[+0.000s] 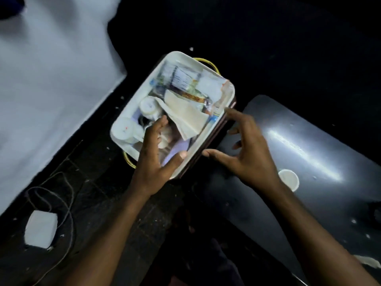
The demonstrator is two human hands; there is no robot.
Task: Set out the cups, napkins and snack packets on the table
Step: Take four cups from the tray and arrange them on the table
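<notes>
Stacked cups [125, 129] lay in the tray [140, 92] just beyond the fingertips of the left grip [152, 159], loose-fingered and holding nothing; lifting 1 off the stack likely called for a steadied rim. Napkins [185, 116] and snack packets [181, 79] sat farther off. The right grip [249, 153], splayed and empty, hovered beside the rim, 1 cup [288, 179] on the desk [309, 131] near its wrist. Blur hid packet labels and counts.

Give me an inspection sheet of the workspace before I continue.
Surface: dark glossy table, specks on it.
Job's things: one cup on the table; cups, napkins and snack packets in the tray beside it.
Clutter: white box on the floor.
Grippers: left hand reaches into the tray, fingers relaxed; right hand spread by the tray's rim.
Cables: thin cable looped near the box.
Surroundings: white sheet at left.
</notes>
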